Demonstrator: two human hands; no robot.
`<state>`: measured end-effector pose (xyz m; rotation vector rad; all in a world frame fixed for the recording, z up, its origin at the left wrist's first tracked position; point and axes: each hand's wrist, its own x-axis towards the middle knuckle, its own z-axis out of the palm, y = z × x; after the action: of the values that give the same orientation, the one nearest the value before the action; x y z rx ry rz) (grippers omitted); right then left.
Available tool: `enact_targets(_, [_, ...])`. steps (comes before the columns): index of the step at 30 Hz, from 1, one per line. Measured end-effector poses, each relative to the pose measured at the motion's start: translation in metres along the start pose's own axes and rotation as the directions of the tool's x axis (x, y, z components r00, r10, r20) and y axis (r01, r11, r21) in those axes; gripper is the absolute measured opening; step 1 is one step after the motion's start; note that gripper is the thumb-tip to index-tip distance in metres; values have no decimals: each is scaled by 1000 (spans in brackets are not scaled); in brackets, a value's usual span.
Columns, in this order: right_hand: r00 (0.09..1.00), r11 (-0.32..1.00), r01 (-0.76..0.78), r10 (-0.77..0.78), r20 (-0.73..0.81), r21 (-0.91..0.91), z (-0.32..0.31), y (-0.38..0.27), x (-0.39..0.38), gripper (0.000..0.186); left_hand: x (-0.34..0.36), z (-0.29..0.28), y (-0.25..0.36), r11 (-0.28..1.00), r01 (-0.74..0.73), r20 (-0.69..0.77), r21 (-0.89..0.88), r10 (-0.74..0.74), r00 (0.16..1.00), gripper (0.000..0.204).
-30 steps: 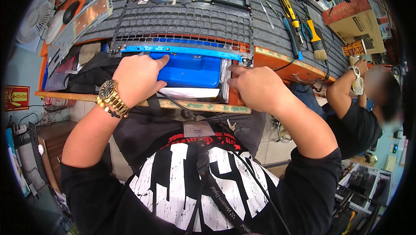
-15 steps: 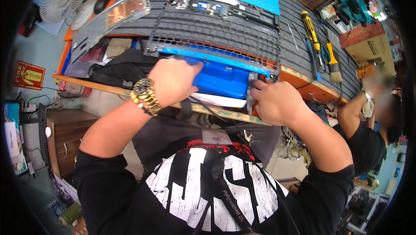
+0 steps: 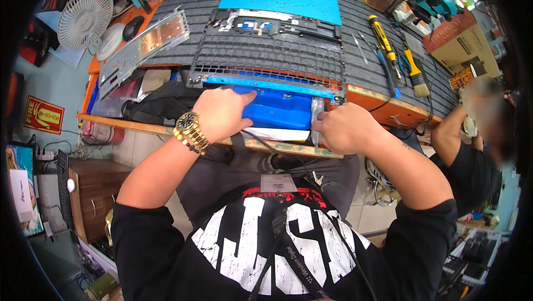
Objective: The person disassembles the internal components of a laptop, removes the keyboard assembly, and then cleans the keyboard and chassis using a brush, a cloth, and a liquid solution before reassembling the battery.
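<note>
One blue box [image 3: 280, 113], long axis left–right, lies between left hand [image 3: 217, 115] (thumb, forefinger parted) and right hand [image 3: 348, 129] (grip indeterminable).

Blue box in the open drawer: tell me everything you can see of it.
The blue box has smooth, glossy surfaces that look like hard plastic. It lies in the drawer, its far part under the overhanging laptop frame; open or shut I cannot tell. A white sheet shows along its near side. The left hand overlaps its left end, contact unclear; the right hand is beyond its right end.
</note>
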<state>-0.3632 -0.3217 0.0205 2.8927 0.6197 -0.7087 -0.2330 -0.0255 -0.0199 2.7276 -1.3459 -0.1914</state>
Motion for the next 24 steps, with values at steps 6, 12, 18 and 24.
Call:
enact_targets(6, [999,998,42,-43,-24,-51,-10,-1,-8,25,-1,1,-1,1000,-21,-27,-8,21,999,69])
enact_targets(12, [991,996,79,-84,-101,-50,-18,14,-25,19,0,0,2,1000,-4,6,13,4,1000,67])
enact_targets(18, [844,955,245,-126,-522,165,3,37,-36,11,0,-4,2,1000,-21,-13,-10,21,1000,64])
enact_targets(24, [783,909,273,-19,-622,316,27,33,-30,10,7,-1,12,989,-20,-291,-148,-24,957,42])
